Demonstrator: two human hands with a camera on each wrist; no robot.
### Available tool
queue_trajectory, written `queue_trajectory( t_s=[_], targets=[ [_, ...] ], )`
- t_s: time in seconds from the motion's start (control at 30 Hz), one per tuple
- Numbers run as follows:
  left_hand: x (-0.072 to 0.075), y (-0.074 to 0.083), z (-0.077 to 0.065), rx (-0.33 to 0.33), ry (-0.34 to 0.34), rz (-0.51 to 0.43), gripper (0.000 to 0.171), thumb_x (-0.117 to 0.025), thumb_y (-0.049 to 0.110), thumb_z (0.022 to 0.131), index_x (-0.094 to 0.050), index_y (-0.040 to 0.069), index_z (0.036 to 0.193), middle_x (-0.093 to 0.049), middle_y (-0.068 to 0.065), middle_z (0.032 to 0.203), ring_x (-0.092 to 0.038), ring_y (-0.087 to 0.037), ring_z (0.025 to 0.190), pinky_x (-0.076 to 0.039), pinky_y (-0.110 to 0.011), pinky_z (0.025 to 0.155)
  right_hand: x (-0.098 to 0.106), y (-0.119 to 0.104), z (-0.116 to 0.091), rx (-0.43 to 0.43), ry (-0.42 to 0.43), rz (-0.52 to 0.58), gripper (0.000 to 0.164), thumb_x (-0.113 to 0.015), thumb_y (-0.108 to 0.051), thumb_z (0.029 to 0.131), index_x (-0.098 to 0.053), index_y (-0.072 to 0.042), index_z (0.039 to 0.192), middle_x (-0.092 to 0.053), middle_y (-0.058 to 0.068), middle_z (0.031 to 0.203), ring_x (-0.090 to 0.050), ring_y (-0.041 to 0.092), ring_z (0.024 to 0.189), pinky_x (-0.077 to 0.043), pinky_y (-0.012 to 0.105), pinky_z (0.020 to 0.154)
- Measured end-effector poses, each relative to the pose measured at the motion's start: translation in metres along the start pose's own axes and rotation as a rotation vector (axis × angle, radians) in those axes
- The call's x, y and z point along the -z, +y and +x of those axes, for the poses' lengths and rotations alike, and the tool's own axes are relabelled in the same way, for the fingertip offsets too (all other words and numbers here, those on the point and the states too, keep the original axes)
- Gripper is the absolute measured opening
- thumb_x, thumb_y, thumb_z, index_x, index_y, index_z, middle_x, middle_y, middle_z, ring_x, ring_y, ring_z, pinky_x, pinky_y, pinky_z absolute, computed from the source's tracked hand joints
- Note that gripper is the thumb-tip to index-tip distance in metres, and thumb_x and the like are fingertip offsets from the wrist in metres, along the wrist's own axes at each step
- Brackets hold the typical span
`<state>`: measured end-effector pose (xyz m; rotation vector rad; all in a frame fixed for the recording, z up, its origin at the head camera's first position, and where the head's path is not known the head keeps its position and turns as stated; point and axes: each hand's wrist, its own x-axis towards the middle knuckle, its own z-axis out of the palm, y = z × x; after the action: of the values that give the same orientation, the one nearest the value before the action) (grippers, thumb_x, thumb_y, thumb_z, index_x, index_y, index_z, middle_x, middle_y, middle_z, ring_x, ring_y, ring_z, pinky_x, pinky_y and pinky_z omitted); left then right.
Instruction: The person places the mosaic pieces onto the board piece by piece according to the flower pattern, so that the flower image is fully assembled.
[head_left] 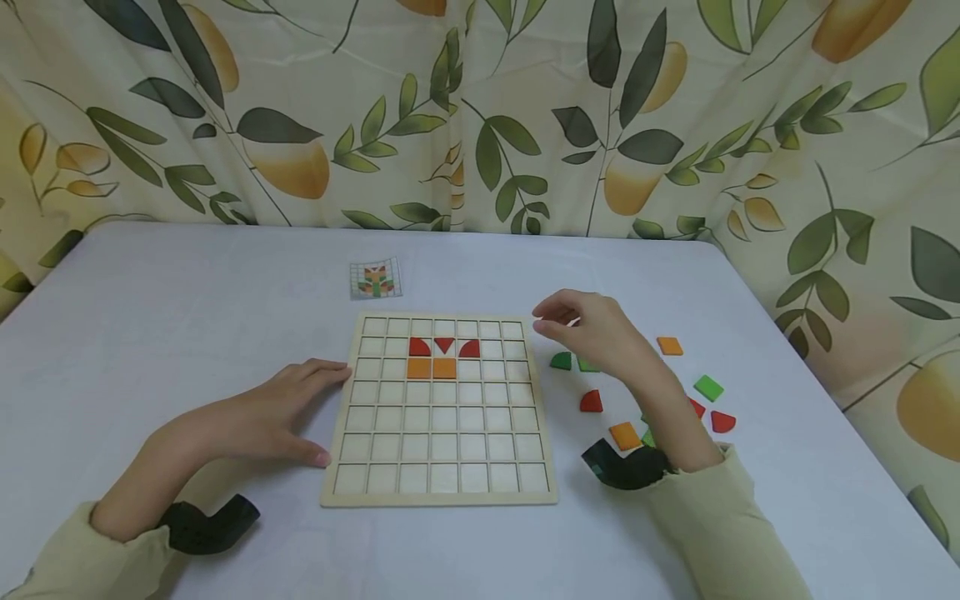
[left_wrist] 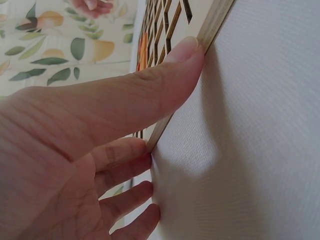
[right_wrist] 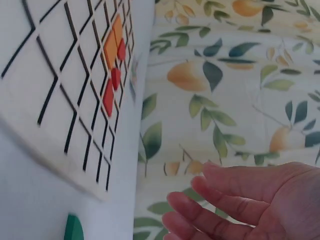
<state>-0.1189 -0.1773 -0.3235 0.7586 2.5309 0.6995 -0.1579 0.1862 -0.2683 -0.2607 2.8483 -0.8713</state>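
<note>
A wooden grid board (head_left: 442,501) lies flat on the table. Its upper rows hold a red quarter-round tile (head_left: 417,348), a red triangle (head_left: 444,344), another red quarter-round (head_left: 470,349) and two orange squares (head_left: 419,368) below them. My left hand (head_left: 273,415) rests at the board's left edge; in the left wrist view its thumb (left_wrist: 182,52) touches the rim and the fingers are spread. Off the board's upper right corner my right hand (head_left: 588,327) hovers, fingers loosely bent; the right wrist view shows nothing in them.
Loose tiles lie right of the board: a dark green quarter-round (head_left: 561,361), a red one (head_left: 591,402), an orange square (head_left: 625,436), a light green square (head_left: 708,387) and several more, some partly hidden by the right arm. A small pattern card (head_left: 376,278) lies behind the board.
</note>
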Motion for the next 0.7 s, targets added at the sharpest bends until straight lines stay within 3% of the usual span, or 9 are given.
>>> queue_trajectory(
  t_s=[0.27, 0.5, 0.7],
  targets=[
    [0.001, 0.0, -0.001, -0.002, -0.002, -0.009, 0.099, -0.074, 0.051, 0.07, -0.026, 0.006, 0.145, -0.023, -0.013, 0.15, -0.021, -0.038, 0.136, -0.027, -0.06, 0.105, 0.021, 0.024, -0.006, -0.077, 0.041, 0.005, 0.034, -0.056, -0.029, 0.093, -0.058, -0.006, 0.119, -0.06, 0.014, 0.113, -0.052, 0.029, 0.106, -0.049, 0.039, 0.08],
    [0.001, 0.001, 0.0, -0.001, -0.004, -0.02, 0.099, -0.074, 0.05, 0.071, -0.026, 0.006, 0.145, -0.023, -0.014, 0.15, -0.02, -0.038, 0.136, -0.026, -0.06, 0.105, 0.037, 0.038, -0.008, -0.177, 0.073, 0.014, 0.039, -0.055, -0.032, 0.093, -0.055, -0.008, 0.123, -0.055, 0.017, 0.119, -0.046, 0.032, 0.112, -0.045, 0.049, 0.087],
    [0.0, 0.001, 0.0, 0.014, -0.006, -0.024, 0.099, -0.074, 0.05, 0.07, -0.026, 0.006, 0.145, -0.023, -0.015, 0.15, -0.02, -0.039, 0.136, -0.026, -0.06, 0.105, 0.05, 0.059, -0.011, -0.196, 0.064, 0.048, 0.048, -0.052, -0.038, 0.094, -0.05, -0.005, 0.128, -0.05, 0.022, 0.127, -0.043, 0.037, 0.115, -0.047, 0.049, 0.088]
  ],
)
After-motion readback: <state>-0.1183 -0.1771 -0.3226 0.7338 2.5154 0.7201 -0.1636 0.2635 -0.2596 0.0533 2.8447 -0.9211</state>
